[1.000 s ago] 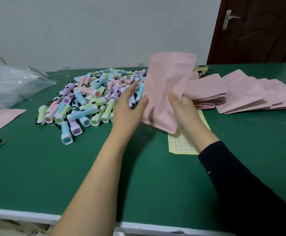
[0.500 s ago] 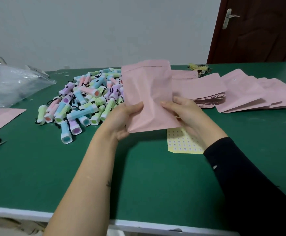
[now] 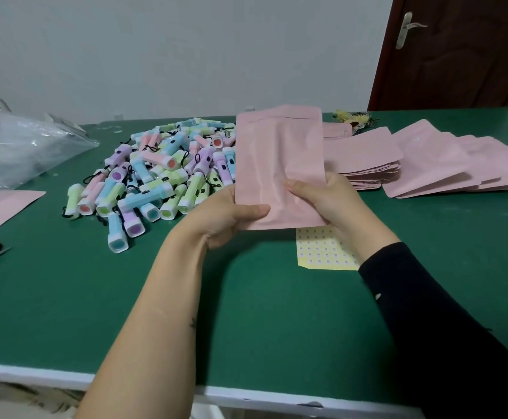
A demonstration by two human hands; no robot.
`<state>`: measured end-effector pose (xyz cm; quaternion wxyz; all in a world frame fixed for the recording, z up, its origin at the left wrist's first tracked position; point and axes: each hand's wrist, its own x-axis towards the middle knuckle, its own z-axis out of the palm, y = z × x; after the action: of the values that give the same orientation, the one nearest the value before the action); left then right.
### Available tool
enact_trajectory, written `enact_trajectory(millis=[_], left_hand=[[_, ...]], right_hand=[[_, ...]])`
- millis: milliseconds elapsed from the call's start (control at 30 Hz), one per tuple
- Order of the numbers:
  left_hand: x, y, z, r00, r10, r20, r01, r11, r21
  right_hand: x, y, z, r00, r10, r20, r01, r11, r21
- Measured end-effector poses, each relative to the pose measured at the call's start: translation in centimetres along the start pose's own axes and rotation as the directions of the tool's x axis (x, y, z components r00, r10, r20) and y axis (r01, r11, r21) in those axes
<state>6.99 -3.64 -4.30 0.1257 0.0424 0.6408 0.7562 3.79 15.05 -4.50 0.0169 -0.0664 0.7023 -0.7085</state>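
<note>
Both hands, left hand and right hand, pinch one pink pouch upright above the green tabletop. Little flashlights lie piled behind it; more pouches are stacked nearby.

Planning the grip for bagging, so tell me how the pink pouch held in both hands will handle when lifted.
The pink pouch probably flexes easily: it creases where the right hand pinches it. It seems light and fairly self-supporting, standing upright though that hand and the left hand grip only its lower part. Its surface looks smooth, so it may slip.
</note>
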Motion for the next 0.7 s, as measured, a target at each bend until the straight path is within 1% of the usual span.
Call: enact_trajectory(millis=[100,200,300,367,467,600,700], left_hand=[[0.22,-0.23,0.2,0.998,-0.013,-0.069,0.014,1.0,0.007],[0.35,-0.26,-0.16,0.988,0.011,-0.151,-0.013,1.0,-0.008],[0.48,-0.17,-0.48,0.976,0.012,-0.218,-0.019,0.999,-0.029],[0.5,-0.18,-0.37,0.973,-0.006,-0.23,0.003,1.0,-0.012],[0.54,-0.3,0.0,0.973,-0.016,-0.228,0.023,0.999,0.028],[0.62,-0.21,0.12,0.962,0.001,-0.274,0.0,1.0,0.006],[0.79,-0.24,0.17,0.944,0.026,-0.327,-0.018,0.999,0.03]], right_hand=[[-0.24,0.03,0.14,0.999,-0.025,0.028,0.028,0.995,-0.093],[-0.41,-0.08,0.0,0.996,-0.018,0.092,0.027,0.994,-0.104],[-0.57,0.03,-0.08,0.989,0.032,0.143,-0.016,0.993,-0.115],[-0.49,0.2,0.09,0.992,0.055,0.114,-0.044,0.994,-0.096],[-0.25,0.37,0.35,0.998,0.048,0.038,-0.046,0.997,-0.063],[-0.26,0.36,0.45,0.996,0.077,0.048,-0.076,0.997,-0.022],[-0.33,0.35,0.64,0.995,0.087,0.046,-0.087,0.996,0.0]])
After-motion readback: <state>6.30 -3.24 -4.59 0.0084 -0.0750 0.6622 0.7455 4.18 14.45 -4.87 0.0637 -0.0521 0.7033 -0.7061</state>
